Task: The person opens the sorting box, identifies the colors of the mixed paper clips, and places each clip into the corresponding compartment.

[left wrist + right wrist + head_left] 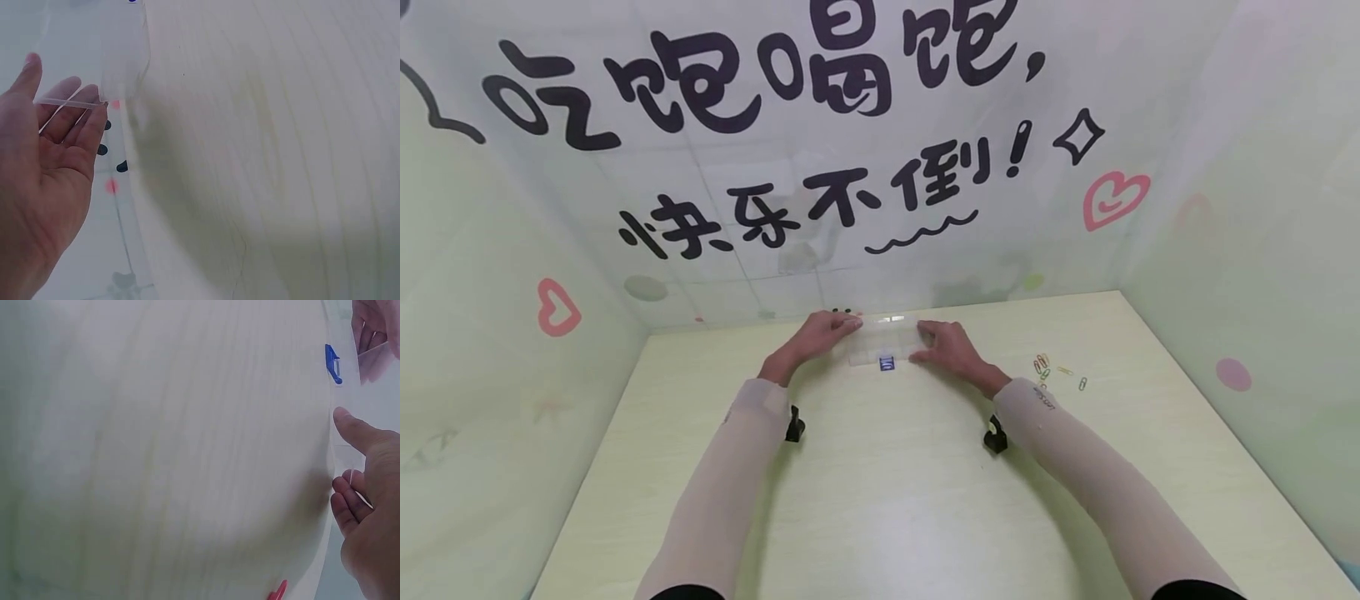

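Pale sleeves (718, 500) came closest to the camera, reaching out over the desk (880, 483), with a black wrist device (996, 436) hanging beneath each. Near the desk's far edge, a clear plastic box (887, 340) sat between the two hands, though whether it rested on the wood or was slightly raised could not be told. The left hand (820, 335) gripped one end between thumb and fingers; the right hand (952, 346) gripped the other, its thumb at the near corner. Holding both ends probably kept the box level and left its blue clasp (887, 363), facing the person, uncovered. Just beyond, the printed backdrop (805, 287) left little room for the fingers behind. Loose paper clips (1042, 365) lay well apart to the right, seemingly out of the way.
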A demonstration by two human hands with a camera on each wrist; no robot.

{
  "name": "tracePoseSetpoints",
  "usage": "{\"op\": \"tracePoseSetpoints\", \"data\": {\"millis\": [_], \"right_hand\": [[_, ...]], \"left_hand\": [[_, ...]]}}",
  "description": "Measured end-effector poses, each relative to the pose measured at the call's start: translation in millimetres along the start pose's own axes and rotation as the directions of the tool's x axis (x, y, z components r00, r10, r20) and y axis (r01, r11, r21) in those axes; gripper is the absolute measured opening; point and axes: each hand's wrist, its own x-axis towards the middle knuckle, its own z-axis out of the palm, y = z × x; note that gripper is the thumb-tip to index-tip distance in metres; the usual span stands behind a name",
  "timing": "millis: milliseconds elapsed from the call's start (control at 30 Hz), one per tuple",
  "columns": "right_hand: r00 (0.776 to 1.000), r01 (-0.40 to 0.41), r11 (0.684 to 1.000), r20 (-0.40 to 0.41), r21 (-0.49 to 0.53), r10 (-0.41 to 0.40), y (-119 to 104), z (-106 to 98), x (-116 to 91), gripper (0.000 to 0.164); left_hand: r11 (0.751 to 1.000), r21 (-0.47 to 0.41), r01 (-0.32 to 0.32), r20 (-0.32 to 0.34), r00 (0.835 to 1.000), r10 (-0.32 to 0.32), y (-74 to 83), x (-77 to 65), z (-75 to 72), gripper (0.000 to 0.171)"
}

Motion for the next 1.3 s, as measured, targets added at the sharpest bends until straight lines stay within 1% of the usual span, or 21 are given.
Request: {"op": "tracePoseSetpoints", "data": {"millis": [167, 267, 333, 433, 567, 667, 733, 867, 933, 1033, 1100, 1233, 1300], "right_hand": [[1.0, -0.004, 1.0, 0.02, 0.021, 0.004, 2, 1, -1, 0.073], [1.0, 0.008, 1.0, 0.029, 0.022, -0.009, 1, 0, -2, 0.072], [0.999, 0.014, 1.0, 0.033, 0.023, -0.014, 0, 0, -2, 0.071], [0.999, 0.013, 1.0, 0.041, 0.027, -0.014, -1, -1, -1, 0.069], [0.999, 0.01, 1.0, 0.043, 0.025, -0.011, 1, 0, 0, 0.068], [0.999, 0.016, 1.0, 0.042, 0.02, -0.017, 2, 0, -1, 0.067], [0.999, 0.02, 1.0, 0.04, 0.011, -0.021, 1, 0, -1, 0.067], [0.998, 0.033, 0.999, 0.049, 0.007, -0.033, -1, 0, 0, 0.067], [0.998, 0.036, 0.999, 0.056, 0.004, -0.036, -2, 0, 1, 0.067], [0.997, 0.034, 0.999, 0.062, 0.01, -0.035, -2, -1, 1, 0.066], [0.998, 0.031, 1.0, 0.063, 0.003, -0.031, -2, -1, 1, 0.066], [0.998, 0.023, 1.0, 0.064, -0.018, -0.022, 0, -2, 1, 0.067], [0.998, 0.02, 0.999, 0.063, -0.027, -0.018, 1, -2, 1, 0.067]], "left_hand": [[1.0, -0.001, 0.024, -0.048, 0.999, -0.024, 0.6, 2.1, 2.0, 0.048], [0.999, -0.024, 0.042, -0.088, 0.995, -0.044, 0.8, 3.3, 3.3, 0.048], [0.997, -0.058, 0.046, -0.119, 0.991, -0.053, 0.9, 3.9, 4.3, 0.048], [0.99, -0.133, 0.055, -0.156, 0.985, -0.076, 1.3, 5.1, 6.5, 0.048], [0.98, -0.187, 0.074, -0.193, 0.975, -0.11, 1.7, 8.2, 10.5, 0.047], [0.982, -0.169, 0.089, -0.236, 0.963, -0.128, 2.6, 10.4, 13.1, 0.046], [0.983, -0.15, 0.108, -0.268, 0.952, -0.146, 3.7, 11.1, 14.4, 0.047], [0.98, -0.105, 0.17, -0.327, 0.925, -0.195, 6.0, 10.0, 15.7, 0.045], [0.978, -0.074, 0.195, -0.346, 0.915, -0.208, 5.5, 9.1, 16.4, 0.041], [0.974, -0.022, 0.225, -0.362, 0.907, -0.217, 2.4, 8.4, 18.1, 0.032], [0.971, 0.009, 0.24, -0.369, 0.903, -0.22, -0.5, 8.6, 19.7, 0.03], [0.963, 0.027, 0.269, -0.395, 0.888, -0.237, -4.5, 10.4, 21.9, 0.032], [0.962, 0.048, 0.27, -0.408, 0.884, -0.228, -5.6, 12.2, 22.7, 0.034]]}}
